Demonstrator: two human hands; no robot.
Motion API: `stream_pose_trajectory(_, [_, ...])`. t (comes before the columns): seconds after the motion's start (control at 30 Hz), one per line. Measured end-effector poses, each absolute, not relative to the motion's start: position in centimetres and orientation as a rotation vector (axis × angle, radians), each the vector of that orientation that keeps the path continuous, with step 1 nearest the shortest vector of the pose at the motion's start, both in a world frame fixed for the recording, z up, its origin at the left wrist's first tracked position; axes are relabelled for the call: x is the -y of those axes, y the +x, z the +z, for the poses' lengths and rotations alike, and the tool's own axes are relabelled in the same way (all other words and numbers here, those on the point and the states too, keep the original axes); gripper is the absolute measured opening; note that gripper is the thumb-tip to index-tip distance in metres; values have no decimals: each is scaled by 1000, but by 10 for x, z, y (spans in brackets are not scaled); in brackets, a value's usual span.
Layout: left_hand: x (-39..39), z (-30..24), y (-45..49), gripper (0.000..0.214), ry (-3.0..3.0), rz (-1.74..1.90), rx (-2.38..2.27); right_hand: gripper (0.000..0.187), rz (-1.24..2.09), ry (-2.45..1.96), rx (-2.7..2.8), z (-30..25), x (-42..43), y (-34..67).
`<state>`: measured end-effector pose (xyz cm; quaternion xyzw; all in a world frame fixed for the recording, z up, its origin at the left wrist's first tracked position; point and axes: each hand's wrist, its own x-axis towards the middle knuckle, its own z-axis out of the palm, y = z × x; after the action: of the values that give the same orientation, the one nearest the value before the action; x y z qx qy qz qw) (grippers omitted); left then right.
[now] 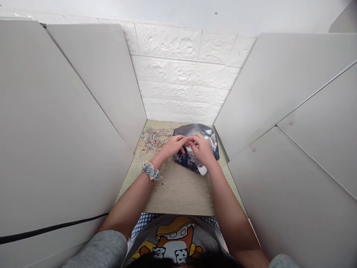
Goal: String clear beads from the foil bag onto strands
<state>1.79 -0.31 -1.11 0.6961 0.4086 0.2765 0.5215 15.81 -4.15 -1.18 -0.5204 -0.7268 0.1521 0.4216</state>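
My left hand [173, 146] and my right hand [201, 148] meet at the fingertips above a dark blue pouch with a silver foil lining [195, 131]. The right hand rests over the pouch's crumpled opening, and the left sits at its near-left side. Anything pinched between the fingers is hidden or too small to tell. To the left of the pouch lies a loose tangle of beaded strands [153, 139] in pale and red tones. A blue-grey scrunchie [151, 171] circles my left wrist.
A wood-grain tabletop [178, 195] is boxed in by white side panels [83, 111] and a white embossed brick wall [178, 70]. A few tiny bits [163, 183] lie near the scrunchie. A black cable [47, 230] runs across the left panel.
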Motion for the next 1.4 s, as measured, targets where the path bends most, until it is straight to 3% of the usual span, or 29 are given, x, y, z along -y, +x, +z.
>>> stream_pose_trajectory(0.3, [1,-8,15,39,1683,689,-885,13,344,-1277,1781,-11,40,157])
stream_pose_trajectory(0.67, [2,-2,11,24,1568,751,-909,15,335,-1871,2101,-32,36,165])
stream_pose_trajectory(1.13, [5,3,12,23,1377,892,-754,14,376,-1654,1981,-42,31,157])
stream_pose_trajectory(1.23, [4,1,12,25,1471,832,-804,13,563,-1516,1705,-36,29,157])
stream_pose_trajectory(1.4, [5,1,14,28,1623,788,-895,17,1223,-1056,1065,-23,32,155])
